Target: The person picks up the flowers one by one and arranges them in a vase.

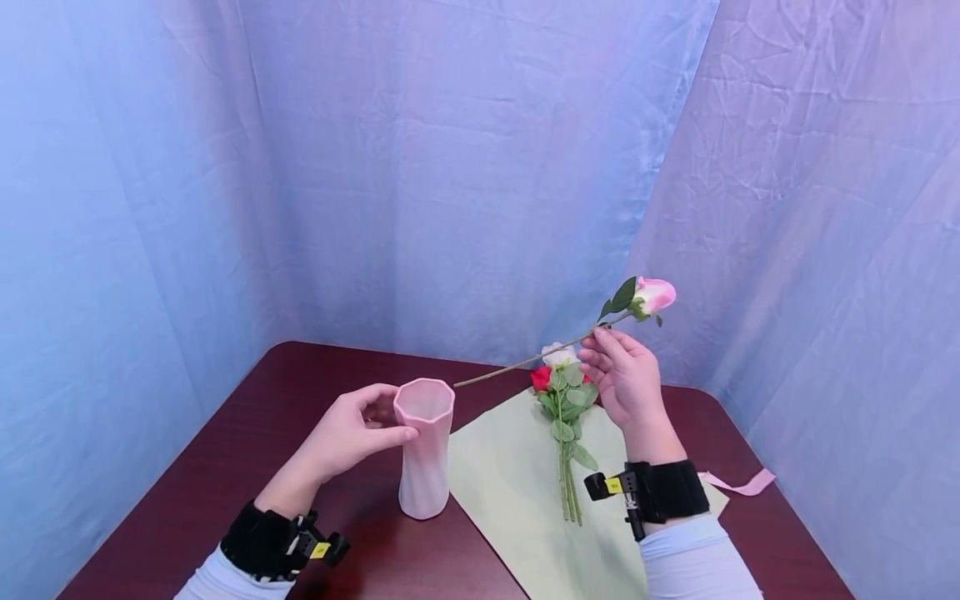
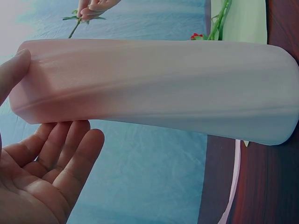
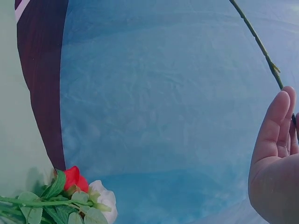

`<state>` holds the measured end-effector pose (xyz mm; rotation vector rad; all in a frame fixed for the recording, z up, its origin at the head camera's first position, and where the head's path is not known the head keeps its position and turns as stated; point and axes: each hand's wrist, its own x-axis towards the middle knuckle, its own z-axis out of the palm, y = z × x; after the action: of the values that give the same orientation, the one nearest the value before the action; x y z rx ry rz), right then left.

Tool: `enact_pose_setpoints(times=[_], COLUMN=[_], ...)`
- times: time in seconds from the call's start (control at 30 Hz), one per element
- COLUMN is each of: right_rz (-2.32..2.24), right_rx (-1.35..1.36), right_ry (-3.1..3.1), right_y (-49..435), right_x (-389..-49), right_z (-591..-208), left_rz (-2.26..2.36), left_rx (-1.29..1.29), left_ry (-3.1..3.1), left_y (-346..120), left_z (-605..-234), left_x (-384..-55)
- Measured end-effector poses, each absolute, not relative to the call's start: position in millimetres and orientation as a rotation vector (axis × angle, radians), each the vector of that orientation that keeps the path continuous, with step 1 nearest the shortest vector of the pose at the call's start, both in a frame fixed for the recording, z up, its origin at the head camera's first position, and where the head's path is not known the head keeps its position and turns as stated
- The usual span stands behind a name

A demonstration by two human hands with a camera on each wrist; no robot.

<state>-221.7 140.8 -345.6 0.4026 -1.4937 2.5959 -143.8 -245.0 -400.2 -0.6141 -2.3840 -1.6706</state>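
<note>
A pale pink faceted vase [image 1: 425,467] stands upright on the table, its mouth facing up. My left hand [image 1: 360,429] grips it near the rim, thumb on the near side and fingers behind; the left wrist view shows the thumb against the vase wall [image 2: 154,84]. Raised at the right, my right hand [image 1: 626,375] pinches the stem of a pink and white rose [image 1: 654,296] just below its leaves. The bloom points up and right, while the bare stem [image 3: 259,42] slants down toward the vase, its end close to the rim's right side.
Right of the vase lies a pale green paper sheet [image 1: 510,475]. On it rest several roses, with a red bloom [image 1: 541,378], a white bloom [image 1: 558,355] and green stems [image 1: 567,483]. A pink ribbon [image 1: 750,483] lies by the table's right edge. Blue curtains [image 1: 450,167] hang behind.
</note>
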Motion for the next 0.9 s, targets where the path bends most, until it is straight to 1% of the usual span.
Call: enact_pose_setpoints(times=[0.9], right_rz=[2.438], right_rx=[0.513], right_ry=[-1.651], right_y=[103.4], right_x=[-215.9], right_z=[-326.7], left_rz=[-1.674], left_rx=[-0.628], left_ry=[-2.382], left_y=[-246.3], left_z=[-400.8], left_x=[-145.1])
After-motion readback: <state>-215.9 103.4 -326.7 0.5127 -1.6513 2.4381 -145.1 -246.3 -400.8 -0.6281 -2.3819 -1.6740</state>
